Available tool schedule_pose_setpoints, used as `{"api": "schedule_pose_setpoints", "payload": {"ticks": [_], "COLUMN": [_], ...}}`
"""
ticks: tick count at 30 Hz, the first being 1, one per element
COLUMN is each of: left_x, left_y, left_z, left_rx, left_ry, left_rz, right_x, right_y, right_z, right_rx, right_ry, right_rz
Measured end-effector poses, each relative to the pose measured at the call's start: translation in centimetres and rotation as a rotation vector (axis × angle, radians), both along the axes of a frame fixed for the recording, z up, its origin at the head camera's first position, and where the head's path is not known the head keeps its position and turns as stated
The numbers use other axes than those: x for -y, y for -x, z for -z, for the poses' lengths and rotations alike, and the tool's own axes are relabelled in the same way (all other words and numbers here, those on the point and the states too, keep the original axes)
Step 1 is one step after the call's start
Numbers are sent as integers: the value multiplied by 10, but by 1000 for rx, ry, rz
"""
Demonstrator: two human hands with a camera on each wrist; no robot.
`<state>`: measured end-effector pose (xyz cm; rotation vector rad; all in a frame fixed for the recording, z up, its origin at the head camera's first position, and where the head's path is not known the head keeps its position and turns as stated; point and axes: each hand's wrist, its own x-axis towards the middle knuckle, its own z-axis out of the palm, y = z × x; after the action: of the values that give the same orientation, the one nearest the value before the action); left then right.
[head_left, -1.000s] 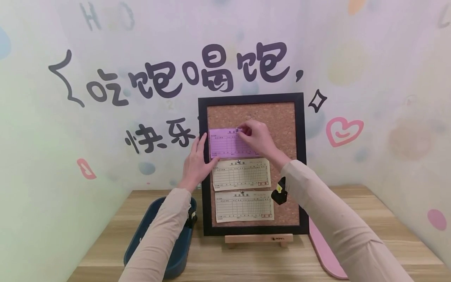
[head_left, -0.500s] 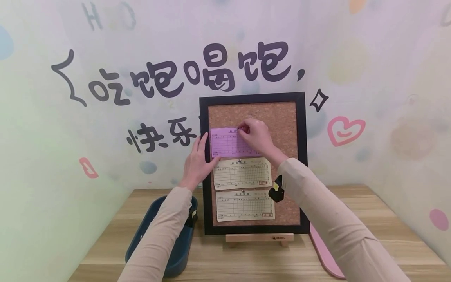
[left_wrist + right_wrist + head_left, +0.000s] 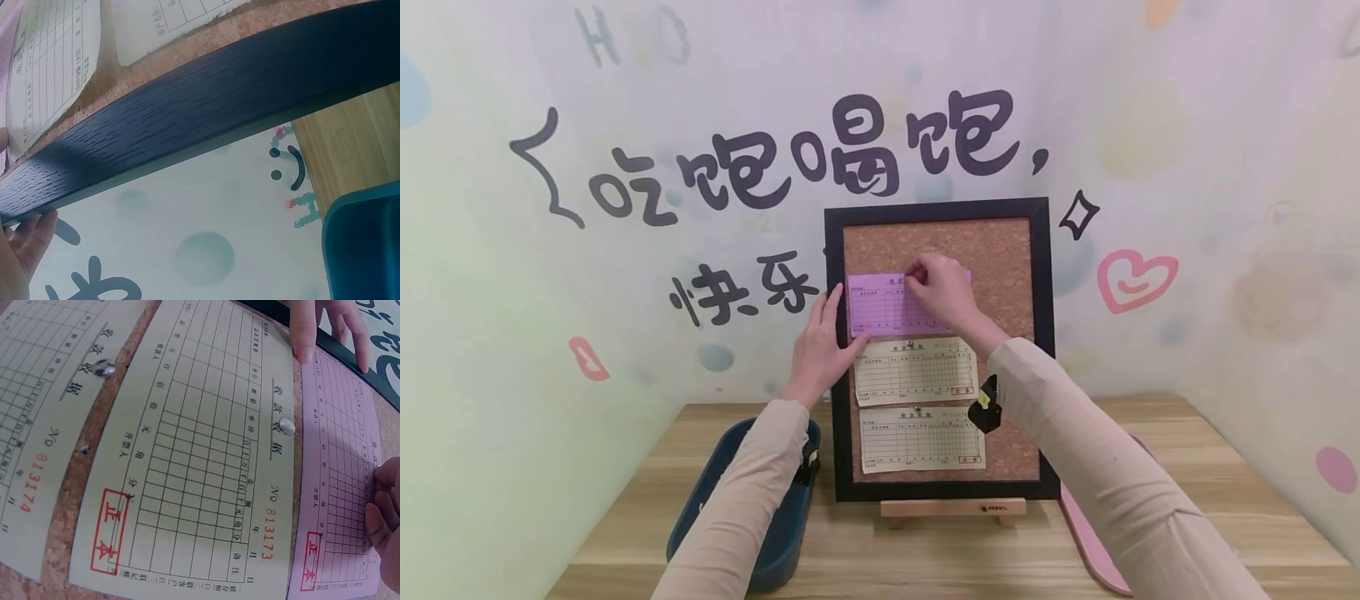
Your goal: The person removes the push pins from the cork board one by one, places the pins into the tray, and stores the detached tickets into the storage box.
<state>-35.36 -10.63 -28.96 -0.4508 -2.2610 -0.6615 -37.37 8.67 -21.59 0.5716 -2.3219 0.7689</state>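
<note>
A black-framed corkboard (image 3: 940,237) stands upright on a small wooden easel (image 3: 940,507). A pink receipt slip (image 3: 874,310) lies flat against its upper left part, above two pale yellow receipts (image 3: 917,372), each held by a silver pushpin (image 3: 287,426) at its top middle. My left hand (image 3: 822,354) grips the board's left frame edge, thumb in front at the pink slip's lower left corner. At the pink slip's top middle, my right hand (image 3: 946,287) pinches a pushpin, now hidden behind the fingertips.
A dark blue tray (image 3: 331,219) sits on the wooden table (image 3: 1000,558), left of the board and partly under the left sleeve. On the right, a pink flat board (image 3: 1090,540) lies partly behind the right sleeve. A wall with lettering rises behind.
The pushpin that showed at the right fingertips a second ago is now covered by them. The right wrist has shifted slightly left; the left hand keeps its place on the frame.
</note>
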Motion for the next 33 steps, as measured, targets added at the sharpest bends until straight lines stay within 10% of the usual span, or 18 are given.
{"api": "schedule_pose_setpoints", "payload": {"ticks": [33], "left_x": [0], "left_y": [0], "left_z": [1], "left_rx": [-8], "left_ry": [0], "left_rz": [0], "right_x": [-4], "right_y": [3], "right_z": [8], "right_rx": [-122], "right_ry": [-68], "right_rz": [-34]}}
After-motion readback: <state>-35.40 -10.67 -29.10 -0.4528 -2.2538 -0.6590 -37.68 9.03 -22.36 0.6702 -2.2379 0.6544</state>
